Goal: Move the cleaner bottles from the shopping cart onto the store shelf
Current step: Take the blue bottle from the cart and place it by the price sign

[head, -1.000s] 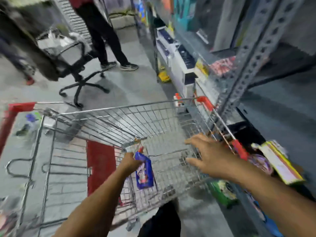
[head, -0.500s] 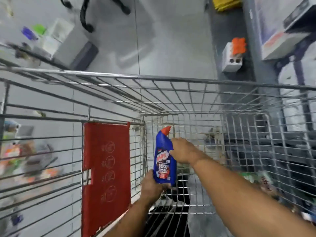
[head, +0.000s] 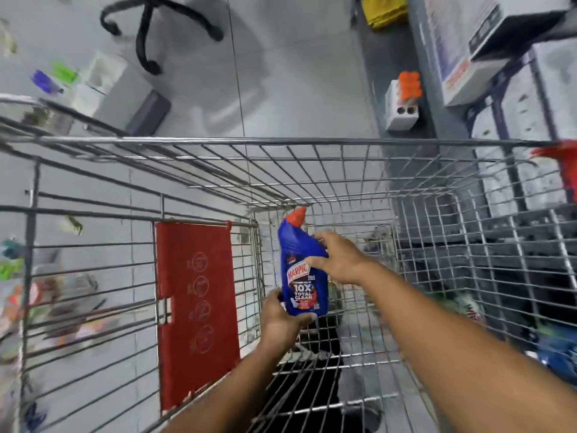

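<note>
A wire shopping cart [head: 312, 140] fills most of the view, its mesh walls rising on every side around the two hands. To the right stands the store shelf [head: 437, 89] with white cartons [head: 487, 57] stacked on it; a dark lower level shows through the cart's right wall. A red child-seat flap [head: 195, 307] hangs inside the cart's left wall. Beyond the front rim, on the grey floor [head: 296, 73], stand the black legs of an office chair [head: 150, 29], a white block topped with orange [head: 402, 104], and a yellow thing [head: 385, 9] farther off.

One cleaner bottle [head: 304, 270] is in view: blue, upright, with a bent neck, a red cap and a label reading "10X TOTAL CLEAN". It is held inside the cart, above its floor. The left hand [head: 281, 320] cups the base from below; the right hand [head: 338, 260] grips its right side at mid-height. Both are closed on it.
</note>
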Available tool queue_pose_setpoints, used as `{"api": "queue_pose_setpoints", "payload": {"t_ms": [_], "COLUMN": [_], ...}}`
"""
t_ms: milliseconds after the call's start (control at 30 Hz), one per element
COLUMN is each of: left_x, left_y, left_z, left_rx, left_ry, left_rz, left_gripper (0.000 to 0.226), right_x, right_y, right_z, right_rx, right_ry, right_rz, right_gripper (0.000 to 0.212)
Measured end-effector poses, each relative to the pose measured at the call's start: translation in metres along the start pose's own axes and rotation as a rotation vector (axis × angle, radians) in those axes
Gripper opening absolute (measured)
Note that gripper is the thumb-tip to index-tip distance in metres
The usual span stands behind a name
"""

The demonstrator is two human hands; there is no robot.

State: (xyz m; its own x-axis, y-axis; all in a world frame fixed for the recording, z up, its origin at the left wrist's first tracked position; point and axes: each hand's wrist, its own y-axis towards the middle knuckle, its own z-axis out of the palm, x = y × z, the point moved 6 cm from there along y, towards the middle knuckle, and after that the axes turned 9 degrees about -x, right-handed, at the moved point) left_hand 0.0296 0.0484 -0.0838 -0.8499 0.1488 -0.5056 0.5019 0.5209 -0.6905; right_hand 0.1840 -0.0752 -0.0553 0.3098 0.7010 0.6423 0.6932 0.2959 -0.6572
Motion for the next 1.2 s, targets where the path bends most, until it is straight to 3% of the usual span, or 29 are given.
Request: {"api": "queue_pose_setpoints", "payload": {"t_ms": [267, 333, 467, 667, 867, 1033, 1200], "left_x": [-0.107, -0.133, -0.181, -0.231, -0.257, -0.271, -0.279], "left_y": [-0.091, -0.135, -0.23, -0.366, -0.432, -0.451, -0.454], "left_z": [-0.015, -0.022, -0.015, 0.055, 0.147, 0.182, 0.197], "left_rx": [0.23, 0.258, 0.327, 0.39, 0.576, 0.583, 0.667], "left_ry": [0.047, 0.056, 0.105, 0.078, 0.204, 0.3, 0.326], "left_rz": [0.442, 0.608, 0.967, 1.401, 1.513, 1.608, 1.627], "left_gripper": [0.07, 0.068, 0.07, 0.063, 0.055, 0.052, 0.049], "right_x": [0.025, 0.024, 0.016, -0.02, -0.072, -0.102, -0.107], "right_y": [-0.147, -0.211, -0.34, -0.491, -0.554, -0.563, -0.558], "right_z": [-0.116, -0.14, -0.174, -0.215, -0.243, -0.26, -0.268], "right_rx": [-0.416, -0.574, -0.89, -1.402, -1.651, -1.684, -1.696], "right_ry": [0.14, 0.24, 0.394, 0.326, 0.269, 0.21, 0.197], "right_rz": [-0.129, -0.176, -0.322, -0.339, -0.19, -0.04, -0.015], "right_gripper": [0.061, 0.066, 0.048, 0.063, 0.061, 0.061, 0.064]}}
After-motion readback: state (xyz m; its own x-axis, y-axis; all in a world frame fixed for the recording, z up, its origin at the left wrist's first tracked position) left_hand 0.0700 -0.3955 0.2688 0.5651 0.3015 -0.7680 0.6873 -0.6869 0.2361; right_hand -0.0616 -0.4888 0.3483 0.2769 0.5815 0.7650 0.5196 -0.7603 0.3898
